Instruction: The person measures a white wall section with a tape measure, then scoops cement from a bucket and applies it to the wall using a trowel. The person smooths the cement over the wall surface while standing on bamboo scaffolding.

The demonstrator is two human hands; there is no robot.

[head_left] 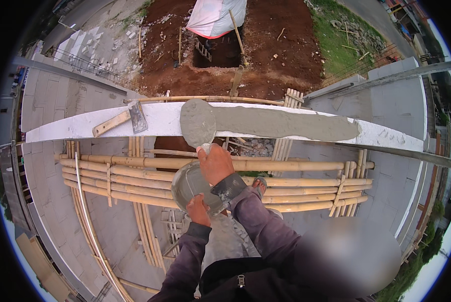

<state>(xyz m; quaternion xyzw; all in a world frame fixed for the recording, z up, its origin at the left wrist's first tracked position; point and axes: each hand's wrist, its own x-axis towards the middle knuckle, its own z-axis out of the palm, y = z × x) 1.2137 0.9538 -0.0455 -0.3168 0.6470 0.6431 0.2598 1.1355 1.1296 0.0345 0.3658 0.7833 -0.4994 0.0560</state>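
Observation:
My right hand (217, 165) is closed around the handle of a round-bladed scoop (197, 120) coated in wet grey mortar. The scoop rests on or just over the top of a white block wall (157, 120); whether it touches cannot be told. Right of it, a thick band of grey mortar (285, 123) covers the wall top. Below the wall, my left hand (199, 210) grips the rim of a round bowl (187, 183) with grey mortar inside. Left of the scoop, a flat-bladed tool with a wooden handle (112, 124) lies on the wall top.
Bamboo scaffold poles (130, 178) run across under my arms, with my foot (260, 185) on them. Grey block walls (49, 95) rise on both sides. Beyond the wall are red soil (280, 55) and a dug pit (215, 55) partly under a white tarp (218, 17).

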